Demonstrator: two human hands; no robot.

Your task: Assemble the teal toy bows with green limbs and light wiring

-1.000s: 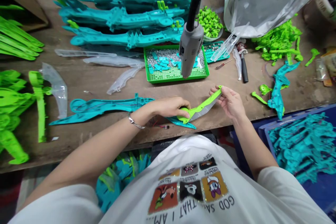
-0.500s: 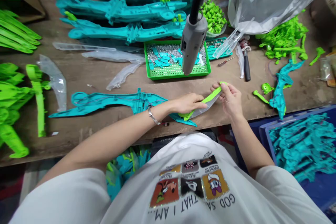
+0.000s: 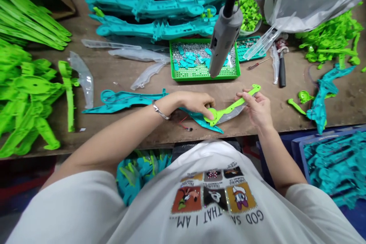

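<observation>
Currently, the green arm, backed along its lower edge by a clear panel, is positioned between both hands near the front edge of the tabletop. The left hand has its fingers drawn together at the round end, with the thumb on the upper face. The right hand pinches the opposite end between thumb and fingers, leaving the tip projecting. A long teal shell lies beneath the left forearm; its right tip extends below the round end, and contact between the two cannot be determined. A power screwdriver hangs in front of the green tray.
</observation>
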